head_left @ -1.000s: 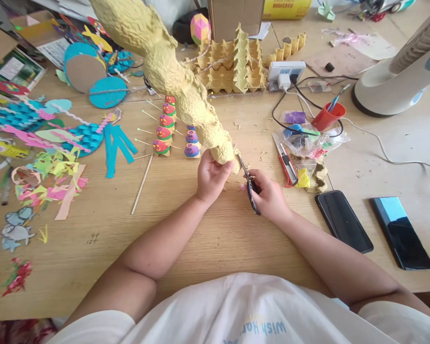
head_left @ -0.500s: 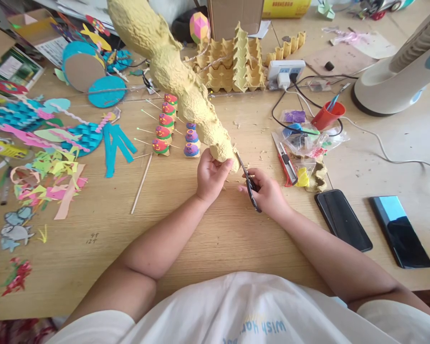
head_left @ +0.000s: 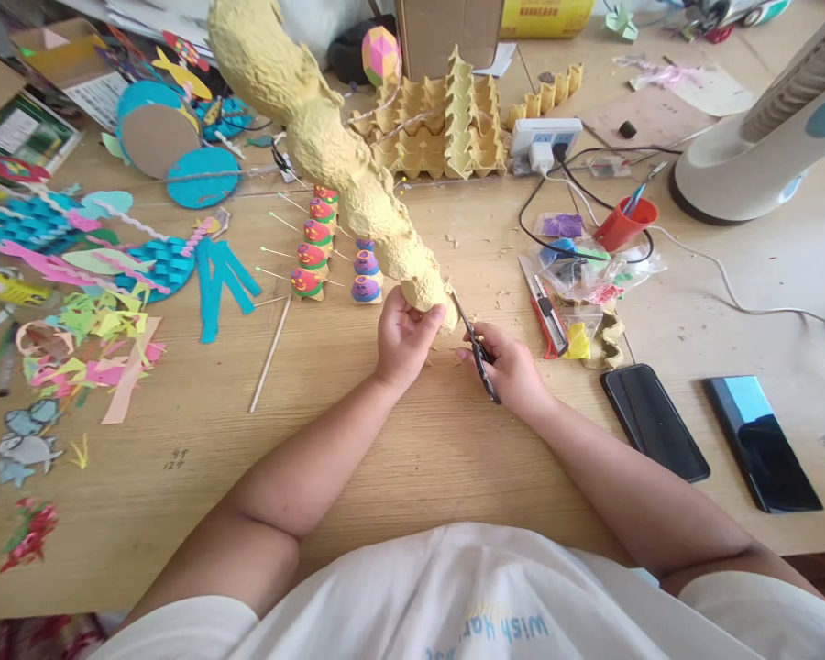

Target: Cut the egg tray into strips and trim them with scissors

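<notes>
A long, bumpy, pale yellow egg-carton strip [head_left: 368, 188] slants from the upper left down to the middle of the table. My left hand [head_left: 407, 341] grips its lower end between thumb and fingers. Black scissors [head_left: 479, 353] are in my right hand [head_left: 511, 368], whose fingers are wrapped round the handles. The blades point up and left, touching or very near the strip's lower right edge. Behind the strip stand a red and green painted row of cups [head_left: 314, 247] with pins and a purple painted row [head_left: 367, 275], partly hidden.
Yellow egg trays [head_left: 433, 124] lie at the back. A power strip [head_left: 546, 135], red cup [head_left: 625, 225], box cutter [head_left: 547, 312] and two phones [head_left: 654, 422] [head_left: 762, 443] are on the right. Paper scraps [head_left: 96, 348] and a wooden stick [head_left: 270, 356] lie to the left.
The view has shifted very slightly, moving the objects on the right a little to the left. Both hands, the strip and the scissors stay almost as they were.
</notes>
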### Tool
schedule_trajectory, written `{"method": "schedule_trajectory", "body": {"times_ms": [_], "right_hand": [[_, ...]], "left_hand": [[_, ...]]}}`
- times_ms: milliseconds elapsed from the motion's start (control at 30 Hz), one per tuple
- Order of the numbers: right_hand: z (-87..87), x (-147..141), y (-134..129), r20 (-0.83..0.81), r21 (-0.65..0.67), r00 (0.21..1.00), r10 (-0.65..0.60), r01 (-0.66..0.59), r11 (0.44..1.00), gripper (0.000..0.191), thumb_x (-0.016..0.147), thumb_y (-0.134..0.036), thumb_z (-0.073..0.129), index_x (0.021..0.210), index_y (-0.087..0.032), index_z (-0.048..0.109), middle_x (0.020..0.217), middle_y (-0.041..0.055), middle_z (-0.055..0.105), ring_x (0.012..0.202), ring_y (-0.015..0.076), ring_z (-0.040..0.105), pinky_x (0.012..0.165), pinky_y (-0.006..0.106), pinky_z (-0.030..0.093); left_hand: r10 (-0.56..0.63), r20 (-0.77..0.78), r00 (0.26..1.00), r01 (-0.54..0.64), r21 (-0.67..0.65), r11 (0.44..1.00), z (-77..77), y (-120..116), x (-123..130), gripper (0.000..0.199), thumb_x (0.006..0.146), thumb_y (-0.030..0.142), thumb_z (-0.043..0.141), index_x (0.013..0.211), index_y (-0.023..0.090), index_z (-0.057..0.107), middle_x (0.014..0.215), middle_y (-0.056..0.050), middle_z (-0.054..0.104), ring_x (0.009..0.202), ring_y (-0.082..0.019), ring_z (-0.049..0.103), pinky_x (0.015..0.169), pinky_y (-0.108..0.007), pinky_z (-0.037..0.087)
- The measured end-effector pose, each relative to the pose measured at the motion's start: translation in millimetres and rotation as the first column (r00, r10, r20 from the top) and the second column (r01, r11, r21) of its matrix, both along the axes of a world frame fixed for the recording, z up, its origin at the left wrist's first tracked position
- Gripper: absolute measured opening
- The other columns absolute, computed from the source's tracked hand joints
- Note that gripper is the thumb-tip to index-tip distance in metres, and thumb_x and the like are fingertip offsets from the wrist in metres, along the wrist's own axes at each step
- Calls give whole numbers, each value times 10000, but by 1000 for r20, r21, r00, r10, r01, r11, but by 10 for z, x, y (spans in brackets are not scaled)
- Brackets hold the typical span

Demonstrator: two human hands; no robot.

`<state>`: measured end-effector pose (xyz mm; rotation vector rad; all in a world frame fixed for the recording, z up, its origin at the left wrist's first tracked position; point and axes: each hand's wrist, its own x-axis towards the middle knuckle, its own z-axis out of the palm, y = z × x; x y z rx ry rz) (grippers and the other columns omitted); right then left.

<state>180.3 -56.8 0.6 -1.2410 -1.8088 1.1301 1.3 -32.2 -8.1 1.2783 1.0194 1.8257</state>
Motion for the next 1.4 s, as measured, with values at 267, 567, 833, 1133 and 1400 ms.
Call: {"method": "schedule_trajectory", "body": {"times_ms": [267,567,833,1133,1400], "right_hand": [[23,-8,21,62,69,998,-8,4,998,316,947,-526,695,968,-218,628,745,-30,560,637,124,474,646,266,368],[38,39,39,-7,-13,1000,4,-4,1000,402,910,-585,741,1023,-217,626,653,-66,491,582,109,410,578,259,316],[112,23,-72,-175,-69,984,-19,7,998,466,873,-595,804,1085,-240,589,681,-75,485,586,104,428,550,255,337],[122,23,31,-481,-66,857,-185,175,982,596,792,-492,914,1163,-311,484,965,-5,725,897,180,719,830,358,583],[105,1,28,-430,-40,888,-164,162,986,524,833,-460,861,1159,-315,476,891,-33,666,765,152,650,656,318,538]], "left_hand": [[42,15,999,-41,-36,999,-22,28,-11,436,844,583,838,973,221,632,878,2,704,818,-116,681,800,-227,546],[52,37,998,-51,-46,998,35,31,-14,442,840,597,835,966,226,631,905,-11,728,850,-127,696,850,-246,560],[46,71,996,-33,-172,985,8,29,-54,475,855,679,776,932,233,632,756,7,628,848,-157,684,775,-253,568],[-285,68,956,293,-179,939,117,-93,21,456,804,585,872,914,203,649,786,24,612,682,-85,582,610,-205,490],[-428,47,902,430,-154,889,78,-109,57,396,823,489,885,933,195,644,819,8,664,741,-92,638,653,-186,514]]}}
